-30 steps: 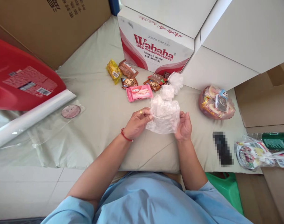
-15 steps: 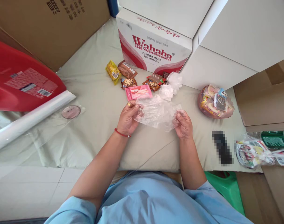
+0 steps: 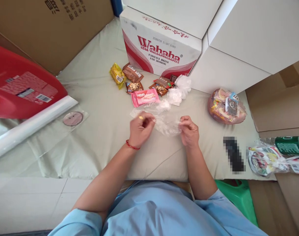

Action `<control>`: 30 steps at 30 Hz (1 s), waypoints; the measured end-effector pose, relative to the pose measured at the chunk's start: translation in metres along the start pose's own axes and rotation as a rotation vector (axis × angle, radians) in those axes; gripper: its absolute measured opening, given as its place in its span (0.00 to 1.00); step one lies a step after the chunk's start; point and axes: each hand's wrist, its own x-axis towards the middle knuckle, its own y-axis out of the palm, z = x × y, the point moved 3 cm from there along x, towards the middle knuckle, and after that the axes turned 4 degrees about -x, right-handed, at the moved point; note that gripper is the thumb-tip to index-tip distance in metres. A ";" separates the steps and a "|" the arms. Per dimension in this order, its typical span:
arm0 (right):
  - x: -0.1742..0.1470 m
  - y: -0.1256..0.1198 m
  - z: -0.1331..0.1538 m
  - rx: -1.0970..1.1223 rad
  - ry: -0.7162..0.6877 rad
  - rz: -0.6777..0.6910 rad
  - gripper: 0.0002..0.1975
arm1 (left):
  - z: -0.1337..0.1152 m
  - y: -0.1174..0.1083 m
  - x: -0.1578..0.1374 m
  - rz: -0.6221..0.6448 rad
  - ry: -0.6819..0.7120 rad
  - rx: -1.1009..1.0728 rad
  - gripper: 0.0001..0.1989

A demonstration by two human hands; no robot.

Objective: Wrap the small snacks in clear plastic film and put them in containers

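A clear plastic bag [image 3: 167, 124] is stretched between my two hands just above the cloth. My left hand [image 3: 141, 128], with a ring and a red bracelet, is closed on its left side. At its right edge, the fingertips of my right hand [image 3: 189, 130] pinch the film. Just beyond the bag lies a pink wafer packet [image 3: 144, 97]. Crumpled clear plastic [image 3: 175, 95] sits beside it, to the right. Several wrapped snacks lie behind, among them a yellow packet [image 3: 117, 76], a brown packet [image 3: 132, 72] and a cookie packet [image 3: 134, 87].
A Wahaha carton [image 3: 161, 49] stands at the back. To the right are a bowl of snacks [image 3: 226, 106], a blurred dark object [image 3: 234, 154] and a green-labelled bottle [image 3: 290, 145]. A plastic film roll [image 3: 33, 123] and red jug [image 3: 26, 82] lie left.
My left hand has moved right and turned over, bunching the bag, so my hands are closer together. My right hand has shifted slightly left. The snacks have stayed put.
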 end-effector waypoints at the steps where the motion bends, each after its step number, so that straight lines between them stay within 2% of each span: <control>1: -0.003 0.004 -0.001 -0.033 -0.009 0.053 0.05 | -0.001 0.011 -0.004 0.165 -0.071 -0.048 0.15; 2: -0.005 0.007 -0.001 -0.058 -0.010 0.105 0.06 | -0.001 0.020 -0.007 0.290 -0.150 -0.085 0.19; 4: -0.009 0.013 0.000 -0.087 0.006 0.226 0.10 | 0.003 0.031 -0.011 0.377 -0.293 -0.141 0.24; 7: -0.015 0.023 0.005 -0.102 0.025 0.475 0.13 | 0.011 0.033 -0.010 0.296 -0.433 -0.260 0.25; 9: -0.019 0.028 0.009 -0.126 0.025 0.641 0.14 | 0.015 0.030 -0.007 0.232 -0.454 -0.305 0.23; 11: -0.021 0.031 0.011 -0.154 0.040 0.740 0.14 | 0.016 0.026 -0.005 0.185 -0.425 -0.286 0.19; 13: -0.021 0.031 0.010 -0.140 0.063 0.696 0.17 | 0.014 0.024 -0.004 0.169 -0.381 -0.248 0.17; 15: -0.019 0.028 0.008 -0.084 0.100 0.552 0.23 | 0.011 0.025 -0.005 0.191 -0.351 -0.231 0.16; 17: -0.019 0.027 0.005 -0.048 0.139 0.460 0.24 | 0.008 0.028 -0.007 0.232 -0.339 -0.235 0.17; 20: -0.021 0.032 0.003 -0.107 0.177 0.524 0.19 | 0.006 0.033 -0.010 0.292 -0.349 -0.269 0.18; 22: -0.022 0.035 0.002 -0.150 0.187 0.581 0.19 | 0.007 0.035 -0.011 0.314 -0.351 -0.285 0.18; 24: -0.021 0.035 -0.001 -0.166 0.193 0.574 0.22 | 0.009 0.034 -0.012 0.313 -0.332 -0.266 0.18; 27: -0.017 0.028 -0.007 -0.138 0.190 0.404 0.25 | 0.010 0.032 -0.012 0.307 -0.265 -0.175 0.15; 30: -0.014 0.023 -0.013 -0.093 0.183 0.242 0.22 | 0.006 0.033 -0.014 0.348 -0.125 -0.036 0.10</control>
